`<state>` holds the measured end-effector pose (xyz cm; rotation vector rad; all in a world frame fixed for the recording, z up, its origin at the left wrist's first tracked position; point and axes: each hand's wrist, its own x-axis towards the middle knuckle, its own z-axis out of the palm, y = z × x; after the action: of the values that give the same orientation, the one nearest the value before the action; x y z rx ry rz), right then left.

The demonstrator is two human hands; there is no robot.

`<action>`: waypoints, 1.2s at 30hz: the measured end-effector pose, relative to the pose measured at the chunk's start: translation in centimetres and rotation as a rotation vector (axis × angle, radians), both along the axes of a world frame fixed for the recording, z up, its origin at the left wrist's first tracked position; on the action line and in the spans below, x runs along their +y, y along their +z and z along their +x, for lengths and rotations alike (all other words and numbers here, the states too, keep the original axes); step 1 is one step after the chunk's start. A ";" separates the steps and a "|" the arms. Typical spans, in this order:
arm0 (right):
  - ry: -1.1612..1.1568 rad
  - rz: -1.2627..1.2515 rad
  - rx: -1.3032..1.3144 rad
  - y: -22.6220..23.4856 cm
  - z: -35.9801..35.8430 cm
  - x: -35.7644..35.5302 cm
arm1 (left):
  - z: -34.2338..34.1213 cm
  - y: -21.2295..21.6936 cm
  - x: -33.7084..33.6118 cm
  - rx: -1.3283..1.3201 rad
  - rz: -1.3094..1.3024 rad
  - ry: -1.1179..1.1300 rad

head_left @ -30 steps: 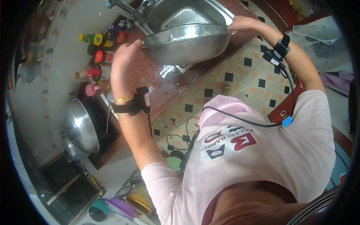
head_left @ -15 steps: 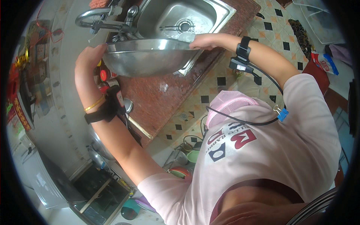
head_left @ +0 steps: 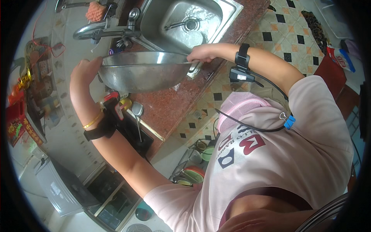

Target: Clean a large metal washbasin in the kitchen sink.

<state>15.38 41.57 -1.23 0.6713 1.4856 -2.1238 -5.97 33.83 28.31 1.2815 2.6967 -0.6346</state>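
A large round steel bowl [head_left: 143, 75] is held up in the air over the reddish stone counter [head_left: 181, 104], just in front of the steel sink [head_left: 185, 23]. My left hand [head_left: 87, 69] grips the bowl's left rim. My right hand [head_left: 201, 54] grips the right rim, fingers curled over the edge. The bowl is nearly level and its inside is hidden from this angle. Both wrists carry black strapped devices, and a gold bangle sits on my left forearm.
A curved tap [head_left: 100, 31] stands left of the sink, with a pink sponge [head_left: 94, 11] behind it. A ladle [head_left: 137, 112] lies on a dark hob below the bowl. Patterned floor tiles [head_left: 278, 27] are at the right; stacked bowls [head_left: 193, 174] sit low under the counter.
The view has swung, and the bowl with both hands now appears lower and further left, in front of the sink instead of over it. Both hands keep their grip on the rim.
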 end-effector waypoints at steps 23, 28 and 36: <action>0.074 0.059 0.062 0.0 1.3 0.3 | 2.6 0.2 -1.5 0.060 -0.024 0.002; 0.027 0.185 -0.003 0.1 1.9 0.7 | 3.5 -0.8 -1.3 0.089 -0.113 0.130; 0.024 0.835 0.039 1.2 4.1 0.4 | 6.6 -7.1 -14.8 -0.026 0.485 0.240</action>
<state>19.43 41.98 -0.08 0.8679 2.3912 -1.4355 0.59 19.06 21.19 0.9966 3.0243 0.0705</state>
